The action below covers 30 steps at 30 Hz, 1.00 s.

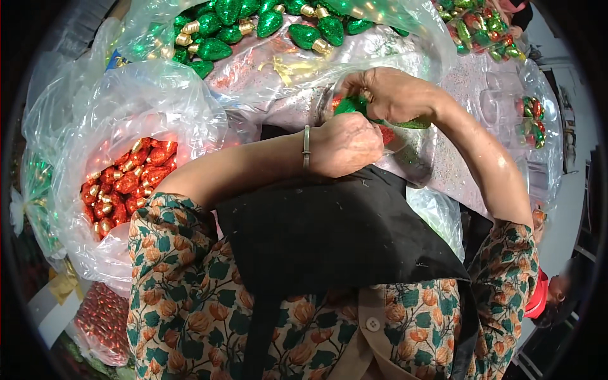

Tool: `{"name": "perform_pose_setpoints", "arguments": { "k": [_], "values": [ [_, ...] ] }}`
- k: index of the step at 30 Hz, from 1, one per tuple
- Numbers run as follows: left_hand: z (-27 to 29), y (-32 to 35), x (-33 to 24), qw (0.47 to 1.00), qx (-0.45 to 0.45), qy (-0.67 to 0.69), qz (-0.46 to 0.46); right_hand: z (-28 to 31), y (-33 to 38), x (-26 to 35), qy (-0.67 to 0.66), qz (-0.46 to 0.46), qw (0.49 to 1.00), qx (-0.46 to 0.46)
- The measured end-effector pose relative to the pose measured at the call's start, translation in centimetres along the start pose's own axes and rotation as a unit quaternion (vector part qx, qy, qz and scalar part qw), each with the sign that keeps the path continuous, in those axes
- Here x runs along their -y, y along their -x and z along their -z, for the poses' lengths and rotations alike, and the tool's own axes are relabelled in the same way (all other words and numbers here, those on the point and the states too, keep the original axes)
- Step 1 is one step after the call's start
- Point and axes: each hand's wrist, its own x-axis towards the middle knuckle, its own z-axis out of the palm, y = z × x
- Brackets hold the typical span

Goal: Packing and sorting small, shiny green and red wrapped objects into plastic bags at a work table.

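In front of my chest both hands meet over clear plastic [399, 144] that looks like a container; its shape is mostly hidden. My left hand [348, 144] is closed in a fist, a metal band round its wrist, and its fingertips face away. Arching over from the right, my right hand [400, 95] has its fingers curled down against a green glittery bulb ornament [350, 105]. A red glittery ornament [387, 134] shows between the hands, and more green glitter peeks from under the right palm. What the left fingers grip is hidden.
Green bulb ornaments [215, 49] with gold caps lie in clear plastic at the back. A plastic-lined container of red ones [130, 180] stands at left. Clear containers [497, 101] and mixed ornaments [481, 30] sit at right. Another person [544, 294] is at far right.
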Motion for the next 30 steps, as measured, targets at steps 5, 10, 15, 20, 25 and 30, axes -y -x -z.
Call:
{"name": "perform_pose_setpoints", "arguments": {
  "k": [5,10,15,20,25,30],
  "values": [
    [-1.8,0.3,0.5,0.984,-0.173,0.017,-0.043,0.1,-0.2,0.2,-0.085,0.111,0.99,-0.023],
    [-0.5,0.7,0.7,0.98,-0.19,0.055,-0.011,-1.1,-1.6,-1.9,-0.195,0.091,0.976,0.008],
    [-0.4,0.6,0.7,0.992,-0.114,0.057,0.017,-2.5,0.3,-2.3,-0.187,0.081,0.971,-0.125],
    [0.5,0.6,0.2,0.994,-0.068,0.015,0.082,-2.7,2.1,-2.8,-0.135,0.089,0.969,-0.186],
    [0.8,0.2,-0.5,0.993,-0.063,-0.03,0.094,-3.2,3.9,-3.3,-0.013,0.128,0.938,-0.322],
    [1.6,-0.5,0.3,0.997,-0.007,0.016,0.077,-3.4,2.7,-2.4,0.045,0.038,0.946,-0.319]
  ]
}}
